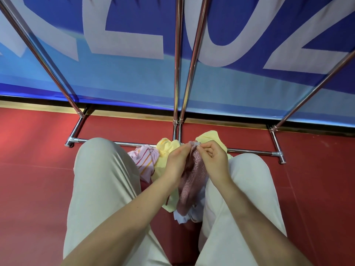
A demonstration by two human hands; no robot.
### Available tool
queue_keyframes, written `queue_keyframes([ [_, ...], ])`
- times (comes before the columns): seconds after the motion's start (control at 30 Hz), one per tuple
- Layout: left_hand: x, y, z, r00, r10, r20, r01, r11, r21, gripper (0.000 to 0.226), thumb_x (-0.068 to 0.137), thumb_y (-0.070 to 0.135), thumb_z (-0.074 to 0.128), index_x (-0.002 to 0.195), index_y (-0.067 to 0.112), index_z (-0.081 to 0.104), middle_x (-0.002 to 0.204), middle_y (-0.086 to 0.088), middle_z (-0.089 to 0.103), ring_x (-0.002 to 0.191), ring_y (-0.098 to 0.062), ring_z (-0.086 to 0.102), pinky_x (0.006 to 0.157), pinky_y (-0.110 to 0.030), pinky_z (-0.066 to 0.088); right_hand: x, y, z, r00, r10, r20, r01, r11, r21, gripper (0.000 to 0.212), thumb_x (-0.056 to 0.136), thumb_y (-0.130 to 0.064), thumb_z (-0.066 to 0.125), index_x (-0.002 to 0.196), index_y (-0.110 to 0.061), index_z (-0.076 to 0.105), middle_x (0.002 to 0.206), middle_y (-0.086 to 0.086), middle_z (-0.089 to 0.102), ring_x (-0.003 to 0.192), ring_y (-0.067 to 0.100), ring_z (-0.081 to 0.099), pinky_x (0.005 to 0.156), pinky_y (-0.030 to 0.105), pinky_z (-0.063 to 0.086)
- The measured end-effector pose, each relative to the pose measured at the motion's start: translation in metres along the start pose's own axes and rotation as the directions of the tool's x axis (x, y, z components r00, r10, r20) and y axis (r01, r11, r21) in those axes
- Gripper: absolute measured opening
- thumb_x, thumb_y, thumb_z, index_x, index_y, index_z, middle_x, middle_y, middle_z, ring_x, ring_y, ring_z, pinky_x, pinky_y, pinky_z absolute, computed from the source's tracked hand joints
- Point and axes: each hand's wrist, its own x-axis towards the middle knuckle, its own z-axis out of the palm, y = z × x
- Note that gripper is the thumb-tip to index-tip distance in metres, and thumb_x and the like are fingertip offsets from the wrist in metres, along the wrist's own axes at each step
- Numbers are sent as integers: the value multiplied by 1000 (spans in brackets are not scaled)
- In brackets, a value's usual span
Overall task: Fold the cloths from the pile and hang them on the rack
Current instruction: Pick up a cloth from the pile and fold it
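In the head view, a dusty pink terry cloth [192, 181] is held up between the knees of a seated person, its top edge pinched from both sides. The left hand [177, 160] is closed on the cloth's upper left corner, thumb and fingers pressed together on the hem, and the right hand [212, 158] pinches the same edge just beside it, fingers curled inward; the two hands are nearly touching. The rest of the cloth hangs down below the hands, between the forearms. Behind and beneath it the pile is seen on the red floor [34, 179]: a yellow cloth [167, 150] directly under the hands, a pink striped cloth [145, 160] to the left of it against the left trouser leg [103, 179], and a pale blue cloth [182, 217] at the near end. The chrome rack [177, 73] stands just beyond the pile, its base bar running behind the cloths, before a blue banner [124, 79].
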Motion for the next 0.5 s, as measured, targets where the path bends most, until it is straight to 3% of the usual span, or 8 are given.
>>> queue_keyframes([
  [0.07,-6,5,6,999,30,-24,-28,996,85,23,95,26,56,100,14,75,98,-5,73,90,-9,62,83,-24,47,2,3,-1,1000,13,-28,-13,1000,9,19,88,-1,64,77,-15,58,76,-2,63,70,-1,60,70,11,46],
  [0.17,-9,6,12,994,109,5,-108,979,173,25,99,17,50,94,22,73,84,13,70,77,10,61,73,-8,44,6,5,-3,997,38,-62,-35,998,48,21,88,0,63,75,-15,57,74,1,62,68,-1,59,67,12,45],
  [0.3,-9,3,14,965,245,99,-262,932,252,23,97,15,56,114,8,70,104,6,70,94,7,61,84,-8,43,10,6,-8,995,77,-58,-72,994,84,21,89,0,62,75,-15,58,75,1,65,68,-3,62,67,11,46],
  [0.37,-8,3,13,949,301,97,-316,902,294,22,97,12,56,112,6,70,105,2,71,93,7,61,84,-8,42,11,7,-9,994,101,-35,-97,989,114,19,89,0,62,76,-13,59,78,6,67,73,4,64,72,19,49],
  [0.43,-5,4,10,939,338,63,-339,879,335,19,98,10,52,101,9,71,93,9,72,84,12,59,79,-6,40,10,7,-9,992,122,12,-122,981,150,13,89,-1,62,80,-9,60,85,12,69,81,13,66,78,26,50],
  [0.5,-3,8,8,933,359,3,-337,872,355,24,99,9,50,84,17,67,65,21,63,66,12,53,66,-6,37,9,2,-8,989,124,81,-137,973,184,11,89,0,62,84,-10,62,87,7,69,84,11,65,81,26,50],
])
